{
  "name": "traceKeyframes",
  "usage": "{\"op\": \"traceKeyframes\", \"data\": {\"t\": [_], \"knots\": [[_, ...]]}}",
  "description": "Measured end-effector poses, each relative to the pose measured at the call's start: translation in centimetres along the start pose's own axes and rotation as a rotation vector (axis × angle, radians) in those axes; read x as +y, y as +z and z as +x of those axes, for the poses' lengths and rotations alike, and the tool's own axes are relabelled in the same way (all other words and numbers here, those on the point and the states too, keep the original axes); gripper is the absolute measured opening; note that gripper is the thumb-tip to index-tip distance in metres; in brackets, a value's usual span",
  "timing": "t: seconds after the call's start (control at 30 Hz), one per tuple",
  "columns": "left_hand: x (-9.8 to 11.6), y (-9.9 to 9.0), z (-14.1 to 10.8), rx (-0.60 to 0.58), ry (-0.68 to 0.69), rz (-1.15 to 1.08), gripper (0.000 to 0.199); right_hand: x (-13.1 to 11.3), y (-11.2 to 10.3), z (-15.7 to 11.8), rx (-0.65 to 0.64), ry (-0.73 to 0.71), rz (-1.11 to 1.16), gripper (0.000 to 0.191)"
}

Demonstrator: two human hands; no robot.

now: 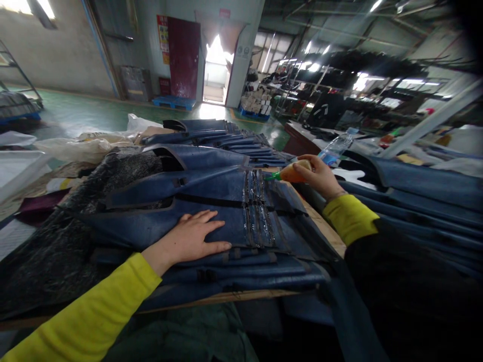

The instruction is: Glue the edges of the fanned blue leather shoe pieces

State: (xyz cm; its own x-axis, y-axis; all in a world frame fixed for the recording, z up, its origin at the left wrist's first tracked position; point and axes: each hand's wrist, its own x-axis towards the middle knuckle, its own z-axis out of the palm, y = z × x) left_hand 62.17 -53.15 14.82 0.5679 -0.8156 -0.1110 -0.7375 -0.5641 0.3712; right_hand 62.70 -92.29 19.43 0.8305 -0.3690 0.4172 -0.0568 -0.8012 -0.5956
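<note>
My left hand (pixel 192 236) lies flat with fingers spread on a dark blue, coated-looking sheet piece (pixel 211 186) with black straps and edging. Wrapped in the fingers of my right hand (pixel 319 176) is a squeeze bottle (pixel 294 172) of amber-orange liquid, tilted so its green nozzle (pixel 272 177) points left and down. The nozzle tip is close to several glossy wet lines (pixel 258 206) running across the piece; whether it touches cannot be told. More blue pieces (pixel 241 279) lie layered underneath.
Behind lies a row of stacked blue pieces (pixel 230 138). More blue pieces (pixel 426 201) are piled at right. A clear plastic bottle (pixel 337 146) stands beyond my right hand. Crumpled plastic sheeting (pixel 86 148) and a black rough sheet (pixel 49 251) lie at left.
</note>
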Motion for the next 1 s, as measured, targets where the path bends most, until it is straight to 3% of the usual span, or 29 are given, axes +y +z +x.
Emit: {"op": "traceKeyframes", "data": {"t": [0.17,0.33,0.43,0.6,0.7,0.8,1.0], "knots": [[0.0,0.1,0.0,0.006,0.001,-0.006,0.074,-0.3,-1.6,-1.0,-0.147,-0.031,0.012,0.037],[-0.1,0.2,0.0,0.014,0.011,-0.004,0.075,-0.6,-3.0,-2.1,-0.378,0.046,0.058,0.036],[-0.1,0.2,0.0,0.019,0.014,0.001,0.075,-0.9,-2.9,-2.2,-0.351,0.015,0.018,0.034],[-0.1,0.3,0.0,0.026,0.019,0.012,0.075,-1.3,-1.4,-1.4,-0.113,-0.063,-0.058,0.036],[-0.1,0.3,0.0,0.032,0.014,0.009,0.075,-1.4,-0.8,-1.1,-0.048,-0.074,-0.061,0.036],[-0.2,0.3,0.1,0.028,0.014,0.005,0.075,-1.2,-1.2,-1.3,-0.09,-0.076,-0.057,0.037],[-0.3,0.4,0.1,0.023,0.018,0.016,0.075,-1.1,-3.3,-2.8,-0.312,-0.068,-0.04,0.043]]}}
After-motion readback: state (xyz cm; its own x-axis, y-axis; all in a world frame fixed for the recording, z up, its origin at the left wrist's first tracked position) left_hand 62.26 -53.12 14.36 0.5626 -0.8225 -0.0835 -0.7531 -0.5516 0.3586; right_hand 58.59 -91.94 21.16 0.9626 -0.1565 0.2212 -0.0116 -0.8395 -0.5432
